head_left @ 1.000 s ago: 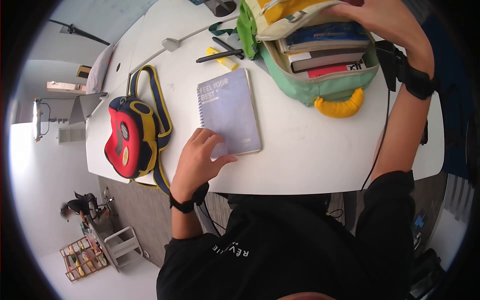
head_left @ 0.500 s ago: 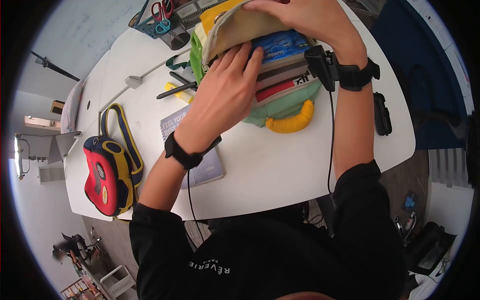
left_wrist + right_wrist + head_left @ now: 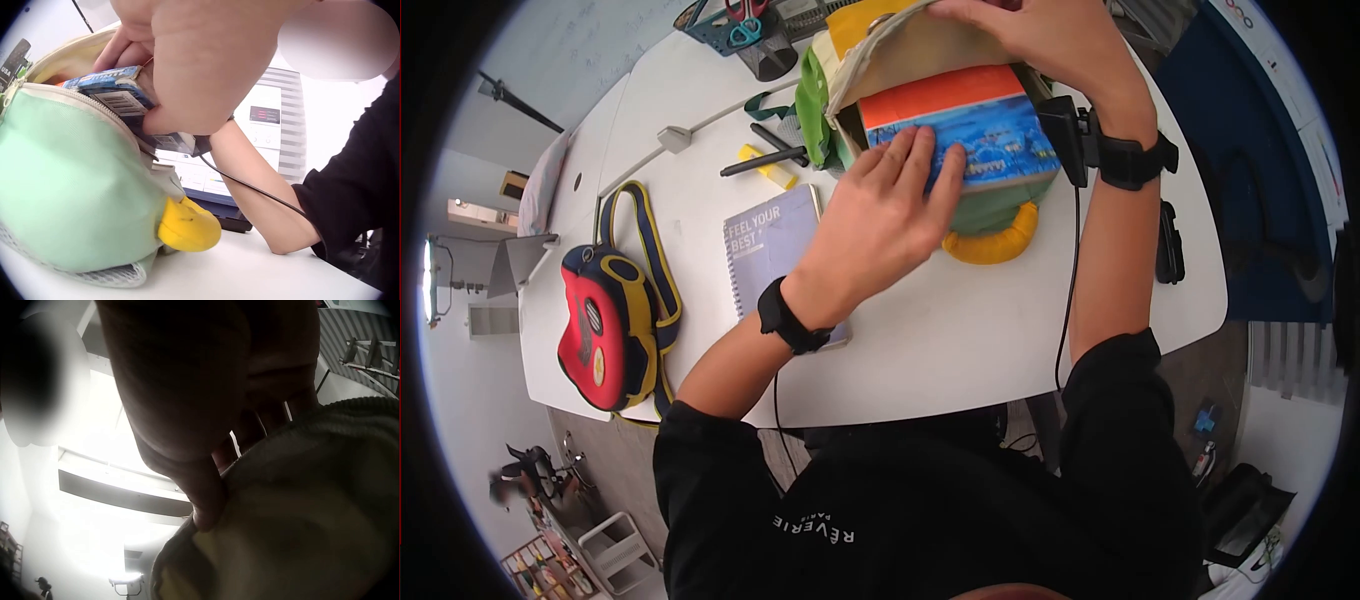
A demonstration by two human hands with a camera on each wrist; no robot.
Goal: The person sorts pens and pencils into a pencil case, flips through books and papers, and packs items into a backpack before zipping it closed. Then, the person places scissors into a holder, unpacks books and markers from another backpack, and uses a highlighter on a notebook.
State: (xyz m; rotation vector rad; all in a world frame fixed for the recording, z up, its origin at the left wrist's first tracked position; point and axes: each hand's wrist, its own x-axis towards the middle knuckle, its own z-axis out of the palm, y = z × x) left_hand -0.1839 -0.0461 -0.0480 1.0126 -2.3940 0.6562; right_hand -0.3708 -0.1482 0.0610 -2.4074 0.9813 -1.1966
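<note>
In the head view my left hand (image 3: 885, 215) grips a thick book (image 3: 1000, 135) with a blue picture cover and an orange band. The book leans out over the front of an open mint-green backpack (image 3: 1005, 212). The left wrist view shows the thumb on the barcode side of the book (image 3: 115, 100) and fingers over its far side. My right hand (image 3: 1070, 45) holds up the backpack's cream-lined flap (image 3: 920, 50); in the right wrist view, thumb and fingers pinch the flap's edge (image 3: 281, 506). Other books inside the bag are hidden behind the lifted one.
A purple spiral notebook (image 3: 772, 240) lies left of the backpack, below a yellow highlighter (image 3: 768, 168) and black pens (image 3: 762, 160). Further left is a red and navy bag (image 3: 605, 330). A pen holder (image 3: 770, 50) stands behind. A black case (image 3: 1168, 243) sits near the right edge.
My left hand has left the notebook, reached into the backpack and drawn the blue book up, tilting it toward me. The right hand has kept hold of the flap.
</note>
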